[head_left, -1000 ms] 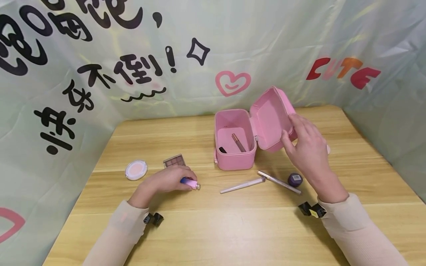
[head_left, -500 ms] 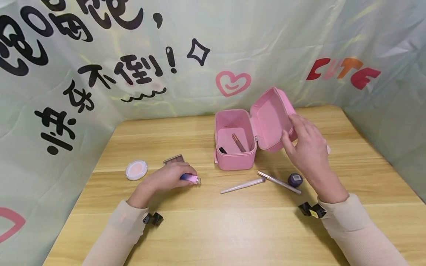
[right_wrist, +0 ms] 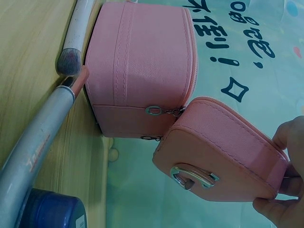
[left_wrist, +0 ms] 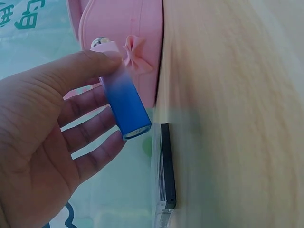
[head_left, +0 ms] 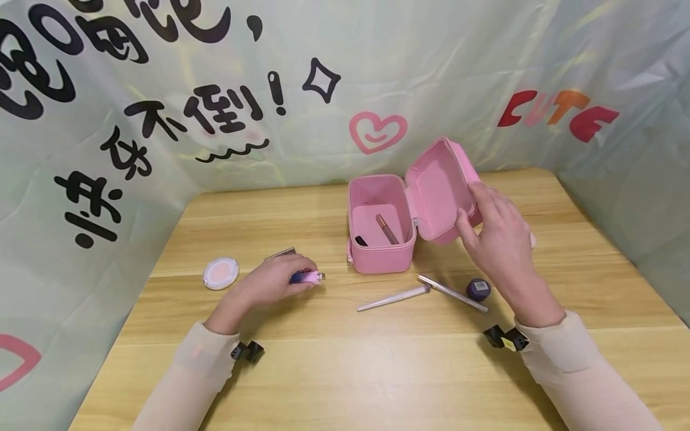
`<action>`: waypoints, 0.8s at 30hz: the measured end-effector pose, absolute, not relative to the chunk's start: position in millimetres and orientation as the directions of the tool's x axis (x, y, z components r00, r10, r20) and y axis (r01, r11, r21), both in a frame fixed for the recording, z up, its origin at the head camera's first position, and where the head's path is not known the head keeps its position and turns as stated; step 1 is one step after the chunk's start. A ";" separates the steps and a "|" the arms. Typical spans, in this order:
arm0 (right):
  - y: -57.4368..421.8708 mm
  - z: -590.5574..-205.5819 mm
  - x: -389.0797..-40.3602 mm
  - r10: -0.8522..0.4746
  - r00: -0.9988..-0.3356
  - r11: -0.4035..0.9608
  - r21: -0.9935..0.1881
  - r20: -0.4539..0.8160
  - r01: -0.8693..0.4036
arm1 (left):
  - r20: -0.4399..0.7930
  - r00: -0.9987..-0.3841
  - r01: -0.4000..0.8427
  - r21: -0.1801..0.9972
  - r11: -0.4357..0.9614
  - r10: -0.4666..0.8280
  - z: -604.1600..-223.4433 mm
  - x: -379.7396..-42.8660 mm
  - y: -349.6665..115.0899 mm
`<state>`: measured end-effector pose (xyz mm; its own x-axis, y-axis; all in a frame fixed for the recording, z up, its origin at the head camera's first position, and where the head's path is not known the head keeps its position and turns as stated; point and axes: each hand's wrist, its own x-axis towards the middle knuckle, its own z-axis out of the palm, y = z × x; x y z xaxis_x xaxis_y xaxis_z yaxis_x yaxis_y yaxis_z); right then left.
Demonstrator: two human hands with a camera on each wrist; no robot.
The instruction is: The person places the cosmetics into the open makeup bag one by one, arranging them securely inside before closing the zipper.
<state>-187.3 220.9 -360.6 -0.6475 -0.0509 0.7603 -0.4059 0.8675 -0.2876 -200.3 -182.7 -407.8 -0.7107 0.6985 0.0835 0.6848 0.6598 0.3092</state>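
In the left wrist view, my left hand [left_wrist: 52, 118] pinches a small rectangular tube [left_wrist: 124, 97], fading from pink to blue, between thumb and fingers. It is raised off the table, its silvery end pointing right in the head view. My right hand [head_left: 498, 239] holds the edge of the lid [head_left: 439, 194] of a pink cosmetic case [head_left: 381, 261], thumb on one side and fingers on the other. The case stands upright with the lid swung out to the right. Inside lie a brown slim tube [head_left: 387, 229] and a black piece [head_left: 360, 241], partly hidden by the front wall.
An eyeshadow palette [head_left: 283, 252] lies mostly hidden behind my left hand. Left of it is a round pink compact [head_left: 220, 273]. Two makeup brushes [head_left: 393, 299] lie before the case, tips meeting. A dark purple jar [head_left: 478, 290] stands near my right wrist. Printed cloth [head_left: 431, 72] hangs behind the table.
My left hand has lifted the pink-and-blue tube and moved slightly away from me, covering more of the palette. My right hand and the lid stay as they were.
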 end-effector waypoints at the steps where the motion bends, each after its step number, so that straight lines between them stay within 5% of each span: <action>1: 221.2 -360.2 -187.2 -0.050 -0.647 0.868 -0.287 0.761 -0.406 | 0.086 -0.712 0.684 0.309 0.661 0.697 -407.1 -200.8 -182.4; 24: 219.4 -357.1 -184.7 -0.052 -0.657 0.866 -0.294 0.752 -0.405 | 0.185 -0.682 0.724 0.304 0.619 0.707 -373.7 -208.8 -171.4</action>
